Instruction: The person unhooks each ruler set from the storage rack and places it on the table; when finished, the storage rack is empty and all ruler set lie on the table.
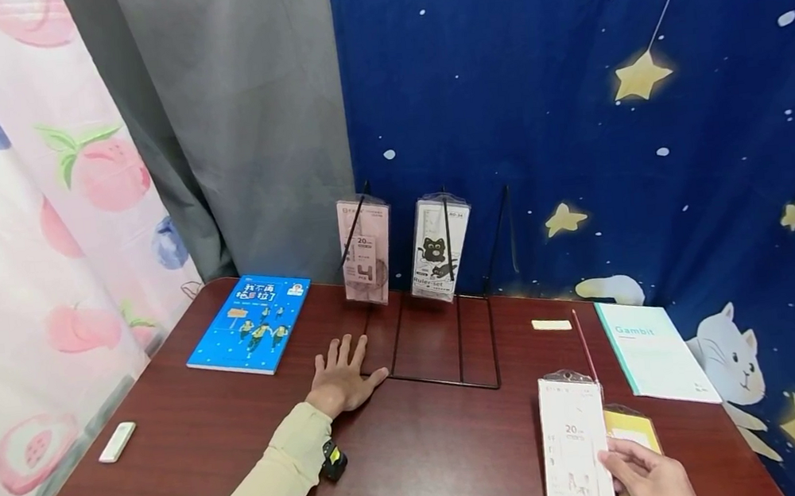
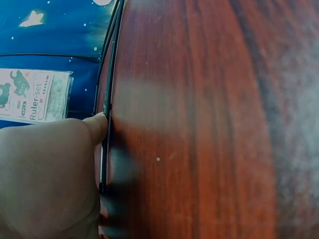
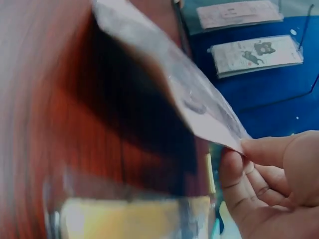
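My right hand (image 1: 645,473) pinches the right edge of a pale pink ruler set packet (image 1: 576,446) marked 20 cm; in the right wrist view the packet (image 3: 184,84) tilts above the table, thumb and fingers at its edge. Below it lies a yellow packet (image 1: 630,427), partly covered. With fingers spread, my left hand (image 1: 341,377) rests at the front left corner of a black wire rack (image 1: 446,383), its thumb (image 2: 97,127) touching the wire. Two packets stand in the rack: a pink one (image 1: 367,251) and a white ruler set (image 1: 439,248) with black cats.
A blue book (image 1: 250,324) lies at the back left, and a small white stick-like object (image 1: 117,443) near the left edge. At right are a Gambit notebook (image 1: 655,351), a red pencil (image 1: 584,346) and a cream eraser-like block (image 1: 551,325). Curtains hang behind the table.
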`<state>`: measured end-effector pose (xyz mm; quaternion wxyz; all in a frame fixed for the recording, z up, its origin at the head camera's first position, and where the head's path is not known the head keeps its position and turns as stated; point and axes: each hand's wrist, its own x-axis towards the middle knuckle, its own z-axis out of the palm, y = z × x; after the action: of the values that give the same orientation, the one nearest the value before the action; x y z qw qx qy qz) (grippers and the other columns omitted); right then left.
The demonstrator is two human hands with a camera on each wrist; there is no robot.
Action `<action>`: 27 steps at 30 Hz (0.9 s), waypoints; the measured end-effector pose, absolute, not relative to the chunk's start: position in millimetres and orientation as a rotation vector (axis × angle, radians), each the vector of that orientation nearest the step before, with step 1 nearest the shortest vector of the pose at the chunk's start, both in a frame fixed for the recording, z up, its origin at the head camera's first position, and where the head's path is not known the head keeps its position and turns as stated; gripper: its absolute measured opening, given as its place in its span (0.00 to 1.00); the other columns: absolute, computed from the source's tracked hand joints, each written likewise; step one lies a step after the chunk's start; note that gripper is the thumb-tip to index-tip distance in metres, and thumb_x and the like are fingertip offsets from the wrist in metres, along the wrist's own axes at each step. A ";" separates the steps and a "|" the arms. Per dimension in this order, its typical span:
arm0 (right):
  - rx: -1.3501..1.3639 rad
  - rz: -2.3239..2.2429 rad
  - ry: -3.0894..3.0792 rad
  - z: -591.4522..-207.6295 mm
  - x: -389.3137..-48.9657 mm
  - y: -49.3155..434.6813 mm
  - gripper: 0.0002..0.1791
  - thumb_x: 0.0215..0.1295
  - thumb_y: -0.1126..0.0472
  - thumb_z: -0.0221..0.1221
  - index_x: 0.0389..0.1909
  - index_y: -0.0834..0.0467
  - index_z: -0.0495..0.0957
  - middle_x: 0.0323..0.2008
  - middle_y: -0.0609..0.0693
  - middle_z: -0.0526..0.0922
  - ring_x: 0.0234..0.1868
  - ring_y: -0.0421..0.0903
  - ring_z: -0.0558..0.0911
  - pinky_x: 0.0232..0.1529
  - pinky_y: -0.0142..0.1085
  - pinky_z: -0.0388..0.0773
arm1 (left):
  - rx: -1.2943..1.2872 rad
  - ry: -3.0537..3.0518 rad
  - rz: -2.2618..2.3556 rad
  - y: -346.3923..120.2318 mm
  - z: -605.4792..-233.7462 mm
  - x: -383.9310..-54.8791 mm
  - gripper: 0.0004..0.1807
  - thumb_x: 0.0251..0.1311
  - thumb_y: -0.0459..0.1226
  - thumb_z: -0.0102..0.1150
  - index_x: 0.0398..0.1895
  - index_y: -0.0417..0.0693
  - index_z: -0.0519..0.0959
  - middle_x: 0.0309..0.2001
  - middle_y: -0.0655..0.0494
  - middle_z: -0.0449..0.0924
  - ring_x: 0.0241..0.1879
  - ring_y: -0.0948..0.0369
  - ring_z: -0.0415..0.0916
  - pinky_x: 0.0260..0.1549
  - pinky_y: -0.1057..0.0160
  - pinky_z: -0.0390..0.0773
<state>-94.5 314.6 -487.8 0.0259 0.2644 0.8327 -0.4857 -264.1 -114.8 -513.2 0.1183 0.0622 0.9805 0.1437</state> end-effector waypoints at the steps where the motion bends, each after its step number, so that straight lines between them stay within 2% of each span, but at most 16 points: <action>1: 0.821 -1.475 2.586 -488.9 -94.3 316.4 0.31 0.63 0.51 0.72 0.55 0.74 0.81 0.27 0.45 0.88 0.27 0.39 0.82 0.27 0.31 0.80 | 0.179 2.866 0.428 -114.7 -510.5 -262.7 0.44 0.77 0.62 0.41 0.85 0.51 0.46 0.85 0.40 0.41 0.84 0.40 0.37 0.80 0.34 0.41; 4: 0.825 -1.404 2.614 -492.6 -94.6 320.5 0.31 0.63 0.50 0.72 0.54 0.73 0.82 0.25 0.44 0.88 0.26 0.40 0.82 0.26 0.31 0.79 | 0.176 2.862 0.447 -114.8 -505.8 -260.6 0.43 0.77 0.61 0.43 0.85 0.50 0.48 0.84 0.40 0.42 0.84 0.39 0.38 0.80 0.34 0.41; 11: 0.827 -1.261 2.661 -502.6 -94.9 321.6 0.21 0.65 0.58 0.69 0.50 0.70 0.85 0.23 0.44 0.86 0.24 0.41 0.81 0.24 0.34 0.76 | 0.201 2.881 0.427 -116.6 -522.4 -266.4 0.45 0.76 0.64 0.41 0.85 0.51 0.46 0.85 0.40 0.41 0.84 0.39 0.37 0.79 0.34 0.41; 20: 0.679 -1.111 2.770 -505.4 -95.1 321.2 0.19 0.63 0.60 0.70 0.49 0.70 0.85 0.30 0.55 0.92 0.25 0.37 0.84 0.25 0.33 0.79 | 0.206 2.891 0.425 -117.6 -526.5 -270.8 0.46 0.74 0.66 0.40 0.85 0.53 0.46 0.85 0.40 0.42 0.84 0.39 0.38 0.79 0.33 0.42; 24: 0.661 -1.012 2.823 -504.1 -96.3 319.2 0.19 0.61 0.59 0.70 0.48 0.68 0.86 0.32 0.57 0.92 0.27 0.38 0.86 0.29 0.37 0.81 | 0.207 2.902 0.426 -117.4 -527.9 -271.5 0.46 0.74 0.66 0.40 0.85 0.53 0.46 0.84 0.40 0.43 0.84 0.39 0.38 0.79 0.33 0.43; 27: 0.668 -0.954 2.849 -502.9 -97.3 316.6 0.19 0.61 0.59 0.70 0.48 0.67 0.87 0.32 0.57 0.92 0.29 0.45 0.89 0.34 0.43 0.84 | 0.206 2.905 0.432 -117.2 -528.2 -271.5 0.46 0.74 0.66 0.41 0.85 0.53 0.47 0.84 0.40 0.43 0.84 0.39 0.39 0.79 0.33 0.43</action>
<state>-97.3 316.6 -502.9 0.0320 0.2168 0.9252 -0.3097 -271.5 -117.2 -528.2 0.0985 0.0696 0.9819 0.1459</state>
